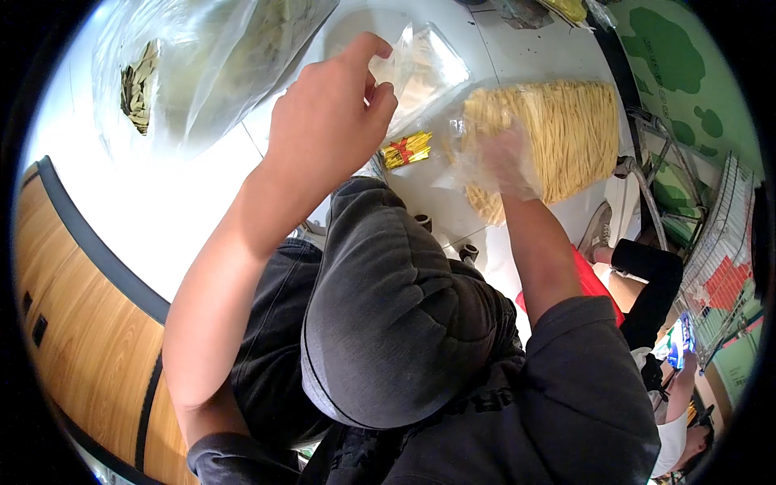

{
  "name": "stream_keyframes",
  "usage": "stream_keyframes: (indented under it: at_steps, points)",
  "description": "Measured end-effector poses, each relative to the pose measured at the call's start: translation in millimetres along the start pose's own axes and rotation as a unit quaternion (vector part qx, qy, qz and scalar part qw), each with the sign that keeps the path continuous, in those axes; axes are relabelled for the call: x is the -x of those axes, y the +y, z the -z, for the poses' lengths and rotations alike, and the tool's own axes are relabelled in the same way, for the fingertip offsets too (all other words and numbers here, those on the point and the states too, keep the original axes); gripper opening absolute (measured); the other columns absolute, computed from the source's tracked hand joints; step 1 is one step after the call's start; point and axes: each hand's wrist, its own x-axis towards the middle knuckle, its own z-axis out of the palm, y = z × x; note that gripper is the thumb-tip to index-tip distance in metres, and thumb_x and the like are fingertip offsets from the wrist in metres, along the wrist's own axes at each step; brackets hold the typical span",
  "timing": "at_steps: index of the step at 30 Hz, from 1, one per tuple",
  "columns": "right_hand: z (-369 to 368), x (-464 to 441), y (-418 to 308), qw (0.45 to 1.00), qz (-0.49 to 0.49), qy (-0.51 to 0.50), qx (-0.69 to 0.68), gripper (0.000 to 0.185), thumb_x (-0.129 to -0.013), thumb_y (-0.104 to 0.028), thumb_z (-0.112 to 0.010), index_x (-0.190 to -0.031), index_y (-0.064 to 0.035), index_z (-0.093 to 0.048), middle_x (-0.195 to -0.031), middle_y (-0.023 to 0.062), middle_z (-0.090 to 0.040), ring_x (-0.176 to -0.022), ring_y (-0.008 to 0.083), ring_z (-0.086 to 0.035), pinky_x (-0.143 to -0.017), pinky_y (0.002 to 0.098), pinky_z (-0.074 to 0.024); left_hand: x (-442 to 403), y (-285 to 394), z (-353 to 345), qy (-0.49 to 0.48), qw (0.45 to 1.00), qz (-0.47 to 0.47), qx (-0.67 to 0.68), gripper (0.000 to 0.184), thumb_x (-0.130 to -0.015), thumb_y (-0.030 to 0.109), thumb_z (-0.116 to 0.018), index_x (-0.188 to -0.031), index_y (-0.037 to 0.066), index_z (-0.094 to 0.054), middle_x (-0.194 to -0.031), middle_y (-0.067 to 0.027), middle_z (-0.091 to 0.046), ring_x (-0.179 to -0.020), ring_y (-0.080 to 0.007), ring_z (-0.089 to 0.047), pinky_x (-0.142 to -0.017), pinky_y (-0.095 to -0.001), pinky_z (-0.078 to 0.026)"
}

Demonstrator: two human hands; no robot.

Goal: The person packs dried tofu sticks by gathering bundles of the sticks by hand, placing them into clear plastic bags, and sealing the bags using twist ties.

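Note:
My left hand (335, 109) is raised at the upper middle, its fingers curled with a gap between index finger and thumb. Just past its fingertips lies a stack of clear plastic bags (432, 69); whether it touches them I cannot tell. My right hand (505, 158) is blurred and covered by a clear plastic bag (525, 182). It is at the left side of a large pile of pale yellow dried strips (574, 133), and its fingers cannot be made out. Between my hands sits a bundle of gold twist ties (406, 150) bound with red.
A big clear bag (206, 65) with dried greenish leaves (140, 89) lies at the upper left. Wood-look panel (89, 339) edges the lower left. At right are a wire shopping cart (719, 242) and a person (671, 404) holding a lit phone-like object. Small wheels (467, 253) show below.

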Motion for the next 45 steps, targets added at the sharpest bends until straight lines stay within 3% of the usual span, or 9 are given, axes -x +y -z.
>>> stream_keyframes:
  at_steps: [5, 7, 14, 19, 26, 38, 41, 44, 45]
  points:
    - [12.4, -11.0, 26.7, 0.949, -0.024, -0.131, -0.286, 0.053, -0.080, -0.023, -0.082, -0.129, -0.0092, -0.064, -0.117, 0.0067, -0.070, -0.111, 0.0239, -0.066, -0.098, 0.0365, -0.0502, 0.9, -2.7, -0.6, 0.034, 0.999, -0.024, 0.013, 0.029, -0.090, 0.012, -0.066, -0.118, 0.006, -0.061, -0.075, -0.0130, -0.065, -0.068, -0.0276, -0.066, -0.066, -0.0393, -0.052]
    - [15.2, -20.1, 9.7, 0.991, -0.063, -0.103, 0.063, 0.051, -0.080, -0.017, -0.081, -0.127, -0.0080, -0.064, -0.115, 0.0069, -0.072, -0.109, 0.0242, -0.067, -0.098, 0.0346, -0.0503, 1.8, -2.5, -1.3, 0.033, 0.999, -0.022, 0.016, 0.029, -0.090, 0.012, -0.066, -0.118, 0.006, -0.061, -0.075, -0.0128, -0.065, -0.068, -0.0278, -0.066, -0.066, -0.0393, -0.052]
    - [-11.8, -16.9, -28.7, 0.974, 0.034, 0.036, -0.222, 0.047, -0.079, -0.015, -0.081, -0.122, -0.0041, -0.065, -0.112, 0.0098, -0.073, -0.104, 0.0255, -0.069, -0.092, 0.0349, -0.0531, 5.2, -1.6, -2.4, 0.014, 1.000, -0.003, 0.020, 0.028, -0.090, 0.012, -0.065, -0.117, 0.007, -0.062, -0.074, -0.0130, -0.067, -0.070, -0.0314, -0.068, -0.066, -0.0419, -0.052]
    - [-15.3, -34.5, 4.5, 0.995, -0.067, 0.034, 0.065, 0.049, -0.081, -0.020, -0.081, -0.124, -0.0019, -0.064, -0.112, 0.0141, -0.072, -0.103, 0.0316, -0.069, -0.093, 0.0400, -0.0527, 6.1, -3.7, -0.1, 0.010, 1.000, 0.002, 0.022, 0.028, -0.090, 0.014, -0.065, -0.117, 0.006, -0.062, -0.076, -0.0134, -0.068, -0.071, -0.0322, -0.068, -0.066, -0.0431, -0.052]
    - [1.7, -20.0, 2.4, 0.992, -0.031, 0.099, 0.075, 0.066, -0.082, -0.021, -0.081, -0.138, -0.0025, -0.052, -0.124, 0.0208, -0.067, -0.117, 0.0395, -0.064, -0.100, 0.0452, -0.0494, 5.7, -0.6, 2.9, 0.023, 1.000, -0.010, 0.003, 0.028, -0.090, 0.015, -0.064, -0.117, 0.007, -0.062, -0.078, -0.0141, -0.069, -0.074, -0.0336, -0.069, -0.068, -0.0446, -0.053]
    - [12.6, -23.5, -7.6, 0.997, -0.036, 0.000, 0.067, 0.088, -0.085, -0.037, -0.078, -0.156, -0.0087, -0.034, -0.142, 0.0210, -0.058, -0.128, 0.0369, -0.058, -0.110, 0.0442, -0.0452, 9.3, 9.6, 9.5, 0.038, 0.999, -0.032, 0.009, 0.036, -0.089, 0.016, -0.061, -0.125, 0.011, -0.059, -0.083, -0.0131, -0.072, -0.080, -0.0368, -0.070, -0.072, -0.0486, -0.055]
    - [2.3, -22.6, -13.3, 0.979, 0.077, -0.166, 0.091, 0.072, -0.092, -0.038, -0.070, -0.152, -0.0088, -0.042, -0.144, 0.0184, -0.057, -0.127, 0.0343, -0.059, -0.111, 0.0414, -0.0455, 9.5, 9.7, 11.1, 0.045, 0.999, -0.015, 0.002, 0.040, -0.089, 0.016, -0.063, -0.129, 0.013, -0.057, -0.084, -0.0122, -0.071, -0.079, -0.0353, -0.071, -0.072, -0.0464, -0.054]
    - [-1.9, -17.8, -18.8, 0.976, -0.022, -0.139, -0.167, 0.059, -0.096, -0.037, -0.062, -0.146, -0.0097, -0.049, -0.142, 0.0158, -0.058, -0.127, 0.0321, -0.059, -0.108, 0.0400, -0.0485, 9.9, 5.7, 11.7, 0.047, 0.999, -0.011, 0.000, 0.042, -0.089, 0.016, -0.063, -0.130, 0.014, -0.056, -0.085, -0.0121, -0.072, -0.080, -0.0359, -0.071, -0.073, -0.0472, -0.054]
    - [4.1, -18.2, -28.4, 0.987, 0.038, -0.135, 0.071, 0.058, -0.095, -0.038, -0.063, -0.144, -0.0103, -0.050, -0.137, 0.0164, -0.061, -0.124, 0.0324, -0.061, -0.105, 0.0411, -0.0507, 10.1, 3.8, 12.0, 0.050, 0.999, -0.016, 0.004, 0.042, -0.089, 0.016, -0.063, -0.130, 0.014, -0.056, -0.085, -0.0124, -0.072, -0.081, -0.0362, -0.071, -0.073, -0.0474, -0.054]
